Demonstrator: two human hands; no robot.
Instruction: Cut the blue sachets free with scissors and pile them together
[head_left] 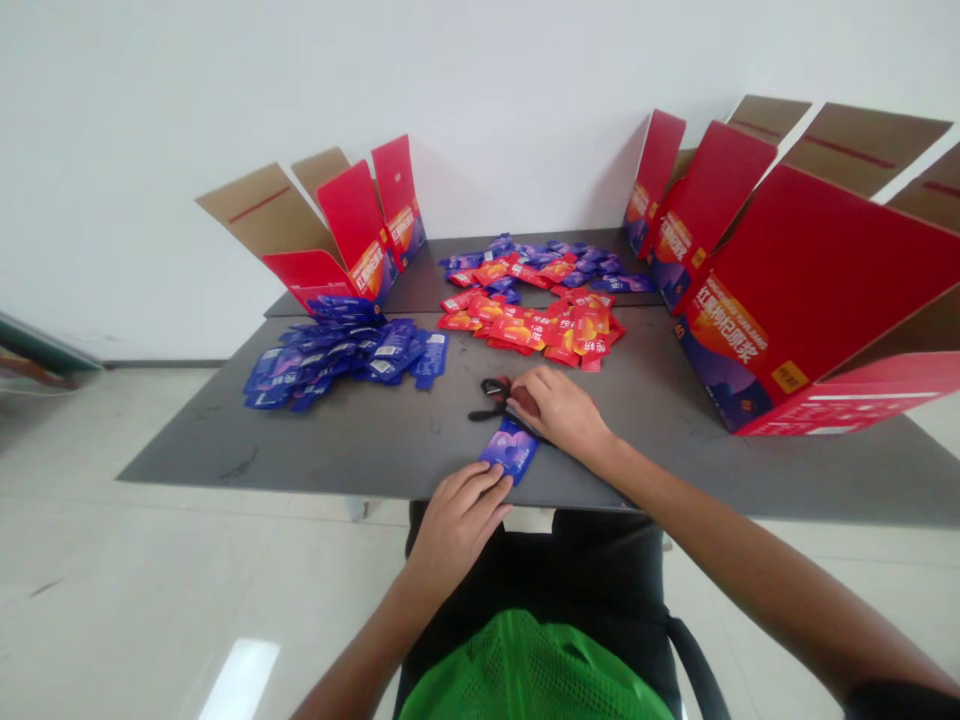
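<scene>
Currently hands apart, left hand point(456, 525) touching blue sachet point(510, 452) on desk point(337, 450), right hand point(559, 410) over black-handled scissors point(487, 398); grip on either unclear; blue sachet pile point(345, 355) farther left.

The left hand point(457, 525) touches a blue foil sachet point(510, 450) on the grey tabletop point(225, 450); the right hand point(559, 415) lies just above the sachet, beside black-handled scissors point(491, 398).

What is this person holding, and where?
The left hand pinches a blue sachet by its lower end; the right hand's hold, beside black-handled scissors, cannot be told.
</scene>
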